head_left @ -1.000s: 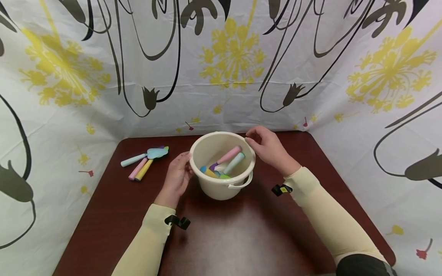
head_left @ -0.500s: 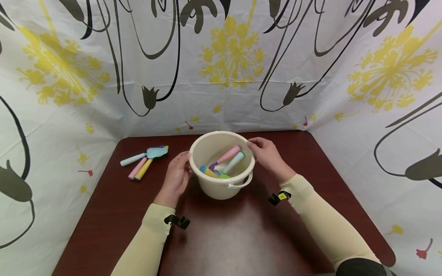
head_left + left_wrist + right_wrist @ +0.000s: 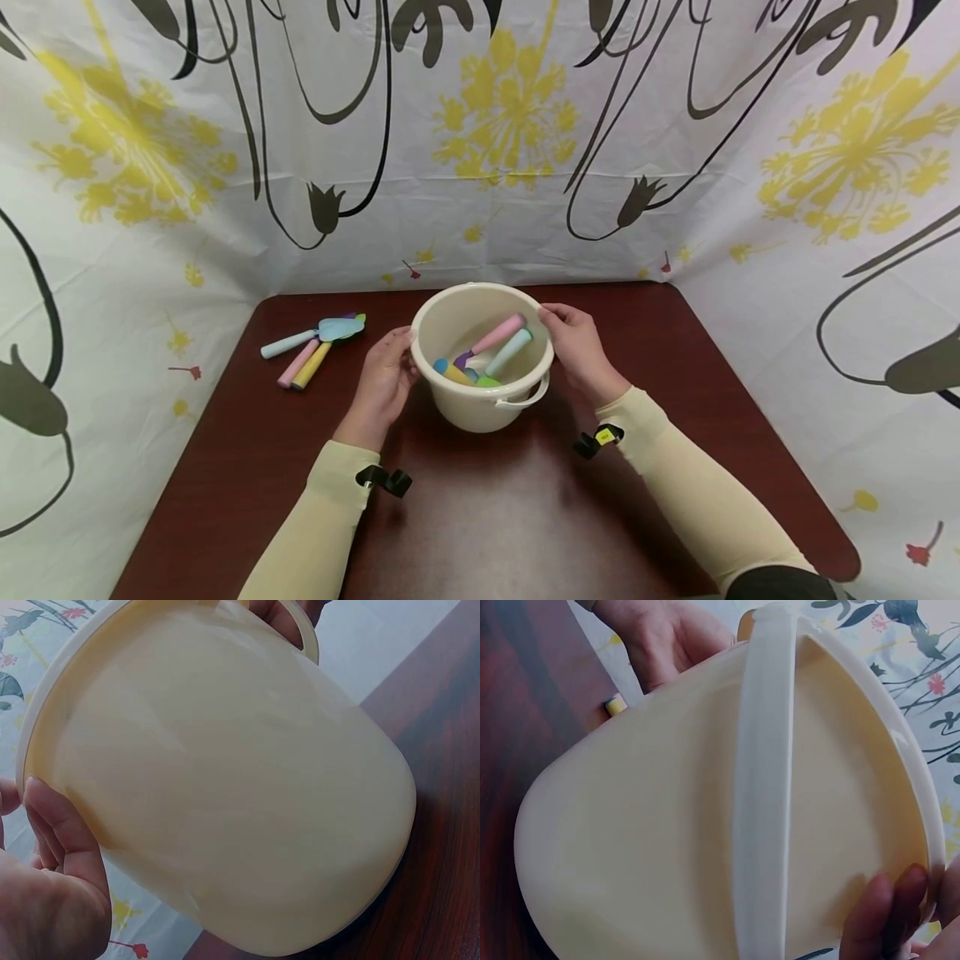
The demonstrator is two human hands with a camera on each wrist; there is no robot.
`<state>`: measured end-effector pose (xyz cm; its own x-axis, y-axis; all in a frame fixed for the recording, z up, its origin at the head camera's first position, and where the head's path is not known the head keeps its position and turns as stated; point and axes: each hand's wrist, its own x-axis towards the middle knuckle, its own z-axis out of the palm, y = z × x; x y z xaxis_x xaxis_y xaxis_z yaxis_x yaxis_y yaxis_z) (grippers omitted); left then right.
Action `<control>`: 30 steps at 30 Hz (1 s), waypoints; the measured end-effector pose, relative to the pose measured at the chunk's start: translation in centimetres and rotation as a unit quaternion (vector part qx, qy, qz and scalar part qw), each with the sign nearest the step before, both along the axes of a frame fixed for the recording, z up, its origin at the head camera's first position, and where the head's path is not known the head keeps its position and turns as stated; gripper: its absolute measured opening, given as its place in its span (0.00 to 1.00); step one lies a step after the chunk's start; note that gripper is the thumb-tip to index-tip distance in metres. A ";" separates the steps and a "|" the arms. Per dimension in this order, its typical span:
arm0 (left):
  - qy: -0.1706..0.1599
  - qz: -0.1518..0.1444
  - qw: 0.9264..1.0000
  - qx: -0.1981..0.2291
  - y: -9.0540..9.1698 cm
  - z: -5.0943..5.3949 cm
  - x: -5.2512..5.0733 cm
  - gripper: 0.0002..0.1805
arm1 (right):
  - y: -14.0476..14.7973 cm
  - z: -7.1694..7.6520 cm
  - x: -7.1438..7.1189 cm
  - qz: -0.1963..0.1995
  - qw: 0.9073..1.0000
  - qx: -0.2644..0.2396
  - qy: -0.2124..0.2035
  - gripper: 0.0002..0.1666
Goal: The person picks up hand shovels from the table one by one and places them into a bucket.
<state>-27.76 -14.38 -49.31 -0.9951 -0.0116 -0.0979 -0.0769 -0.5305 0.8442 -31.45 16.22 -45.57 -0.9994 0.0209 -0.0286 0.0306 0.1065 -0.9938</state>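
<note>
One bucket [image 3: 476,418] stood between left hand [image 3: 379,382] and right hand [image 3: 582,350], both clamped on opposite sides of its rim [image 3: 901,739]; its handle [image 3: 765,780] lay nearer the right hand.

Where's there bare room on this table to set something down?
Bare tabletop lies between the two sleeves, on the near side of the bucket, and right of the right hand. It's crowded back left, with piled tools, and inside the bucket.
</note>
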 end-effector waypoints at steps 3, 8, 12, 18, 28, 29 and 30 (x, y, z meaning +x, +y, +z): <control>0.001 0.001 1.000 0.000 0.0 0.0 0.0 0.11 | -0.2 0.0 0.2 -0.006 1.000 -0.019 0.001 0.25; 0.007 0.004 1.000 -0.003 0.0 0.0 0.1 0.12 | -0.4 -0.2 0.4 -0.012 0.999 -0.041 0.007 0.24; 0.008 0.006 1.000 -0.016 0.0 0.0 0.1 0.12 | -0.6 -0.3 0.5 -0.023 0.998 -0.063 0.005 0.23; 0.006 0.015 0.998 -0.053 -0.1 0.2 0.1 0.15 | -1.1 -0.3 0.6 -0.039 0.992 -0.117 0.002 0.23; -0.007 0.016 0.990 -0.137 -0.7 0.9 0.3 0.18 | -1.2 -0.2 0.7 -0.045 0.992 -0.121 -0.009 0.23; -0.009 0.015 0.989 -0.143 -0.7 1.0 0.2 0.18 | -1.2 -0.2 0.7 -0.046 0.992 -0.120 -0.010 0.23; -0.010 0.015 0.989 -0.149 -0.7 1.1 0.2 0.18 | -1.2 -0.2 0.7 -0.046 0.992 -0.121 -0.010 0.23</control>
